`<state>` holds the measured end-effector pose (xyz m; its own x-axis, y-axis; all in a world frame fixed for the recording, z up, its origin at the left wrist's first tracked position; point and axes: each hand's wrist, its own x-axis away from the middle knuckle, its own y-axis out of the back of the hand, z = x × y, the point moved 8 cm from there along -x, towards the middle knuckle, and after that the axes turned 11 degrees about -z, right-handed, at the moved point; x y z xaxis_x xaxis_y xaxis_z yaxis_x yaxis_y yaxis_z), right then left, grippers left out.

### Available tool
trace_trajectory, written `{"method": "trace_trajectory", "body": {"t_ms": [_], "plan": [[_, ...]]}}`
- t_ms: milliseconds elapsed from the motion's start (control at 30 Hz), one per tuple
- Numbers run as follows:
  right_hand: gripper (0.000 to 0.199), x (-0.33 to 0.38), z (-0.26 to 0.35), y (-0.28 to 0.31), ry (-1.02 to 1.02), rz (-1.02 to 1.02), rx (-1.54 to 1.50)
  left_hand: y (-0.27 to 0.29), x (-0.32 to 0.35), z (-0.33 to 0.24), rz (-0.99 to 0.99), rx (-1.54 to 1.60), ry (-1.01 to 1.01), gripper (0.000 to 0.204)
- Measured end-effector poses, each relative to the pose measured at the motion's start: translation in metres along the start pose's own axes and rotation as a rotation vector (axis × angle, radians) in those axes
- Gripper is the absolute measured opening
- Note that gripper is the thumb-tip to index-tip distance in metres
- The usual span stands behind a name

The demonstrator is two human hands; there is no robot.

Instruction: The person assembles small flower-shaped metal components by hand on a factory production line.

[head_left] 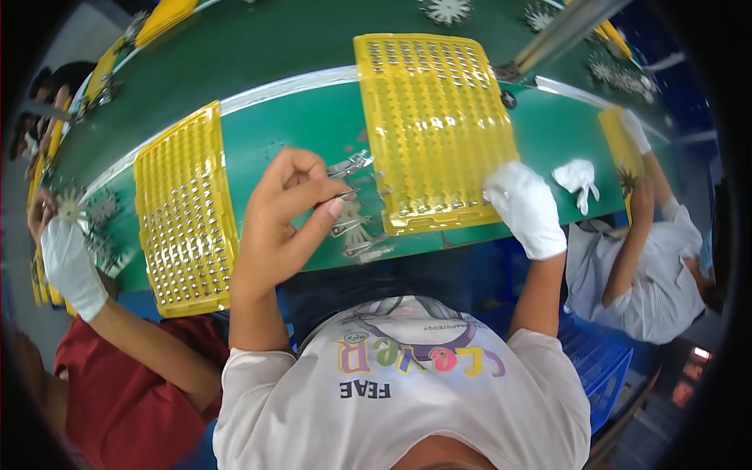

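Observation:
Bare and with its fingertips pinched, my left hand (282, 211) grips a small thin metal piece (347, 193) beside the left edge of a yellow plastic tray. Below those fingertips, a cluster of flat metal pieces (356, 229) lies on the green bench, and another metal piece (350, 164) is just beyond them. Rows of small shiny metal parts fill the far end of the yellow tray (419, 221); its nearer rows look bare. My right hand (529, 211), in a white glove, is over the tray's near right corner. Motion blurs its fingers, so its grip is unclear.
A second yellow tray (233, 274) with metal parts lies left. A crumpled white glove (577, 180) rests right of my tray. Beyond runs a dark green belt (290, 47) carrying fanned metal pieces (447, 9). Co-workers sit on both sides; a metal post (564, 35) stands at far right.

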<state>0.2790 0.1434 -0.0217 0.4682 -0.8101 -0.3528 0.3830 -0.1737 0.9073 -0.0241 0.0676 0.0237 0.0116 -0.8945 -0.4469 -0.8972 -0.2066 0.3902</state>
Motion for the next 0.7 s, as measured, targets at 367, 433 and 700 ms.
{"method": "trace_trajectory", "body": {"t_ms": [367,433,700], "plan": [[0.012,-0.036,0.104,0.019,-0.021,-0.104,-0.761,-0.008,-0.002,-0.012,-0.002,0.176,-0.019,0.011],[0.013,-0.039,0.111,0.014,-0.039,-0.095,-0.799,-0.012,-0.001,-0.018,-0.004,0.093,-0.051,0.009],[0.017,-0.039,0.124,0.01,-0.06,-0.023,-0.771,-0.018,0.005,-0.035,-0.029,-0.011,-0.101,0.008]]}}
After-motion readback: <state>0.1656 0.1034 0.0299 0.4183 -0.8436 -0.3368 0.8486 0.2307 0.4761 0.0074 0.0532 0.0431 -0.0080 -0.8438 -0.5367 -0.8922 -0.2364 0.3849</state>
